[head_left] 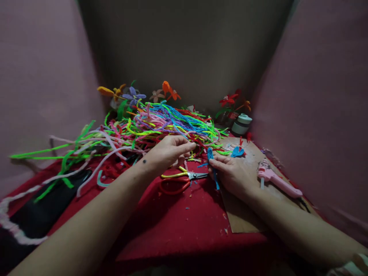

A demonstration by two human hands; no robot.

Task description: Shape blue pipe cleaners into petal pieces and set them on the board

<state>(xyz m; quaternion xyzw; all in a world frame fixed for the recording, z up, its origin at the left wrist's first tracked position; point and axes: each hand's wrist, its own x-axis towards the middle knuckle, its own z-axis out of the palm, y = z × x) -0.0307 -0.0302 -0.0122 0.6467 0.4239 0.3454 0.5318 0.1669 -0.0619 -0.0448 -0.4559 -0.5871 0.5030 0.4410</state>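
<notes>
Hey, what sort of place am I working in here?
Probably a small home craft corner: a heap of colored pipe cleaners, a pink glue gun, and scissors lie on a red cloth.

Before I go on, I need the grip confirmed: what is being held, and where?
The right hand pinches a blue fuzzy piece partway along, with ends showing above and below. Whether the left hand holds anything cannot be told.

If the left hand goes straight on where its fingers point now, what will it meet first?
The left hand would probably meet the blue fuzzy piece in the right hand first, though depth is unclear.
</notes>
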